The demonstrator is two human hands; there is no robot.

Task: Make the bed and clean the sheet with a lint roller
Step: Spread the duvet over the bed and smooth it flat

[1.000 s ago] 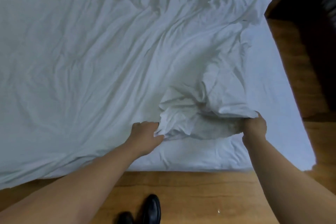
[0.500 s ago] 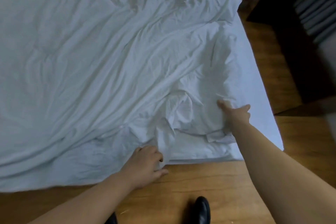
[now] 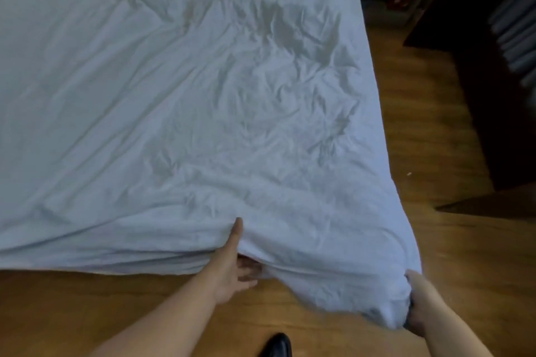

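wrinkled white cotton bed sheet (image 3: 203, 95) covered the bed, its corner hanging at 5 o'clock | right hand (image 3: 420, 303) clamped around that bunched corner | left hand (image 3: 235, 264) at 6 o'clock pinched the sheet's edge, thumb on top | black shoe (image 3: 277, 345) on the wooden floor (image 3: 435, 153)

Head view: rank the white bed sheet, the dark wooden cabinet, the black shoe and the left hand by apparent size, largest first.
1. White bed sheet
2. Dark wooden cabinet
3. Left hand
4. Black shoe, cut off by the frame, so unsure
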